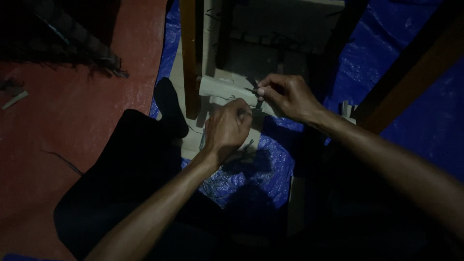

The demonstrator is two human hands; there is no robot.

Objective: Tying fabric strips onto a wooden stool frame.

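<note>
Over blue tarp (270, 159) in dim light, left hand (227, 128) and right hand (285, 96) both pinching dark strip (257, 99); best kept taut.

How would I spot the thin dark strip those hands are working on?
Start at the blue tarp spread on the floor, then find the pale flat piece beside the upright wooden leg. Just over it, the right hand pinches a thin dark strip that runs down toward the left hand. It is narrower and darker than the pale piece.

Dim red floor (72, 121), blue tarp (270, 164)
</note>
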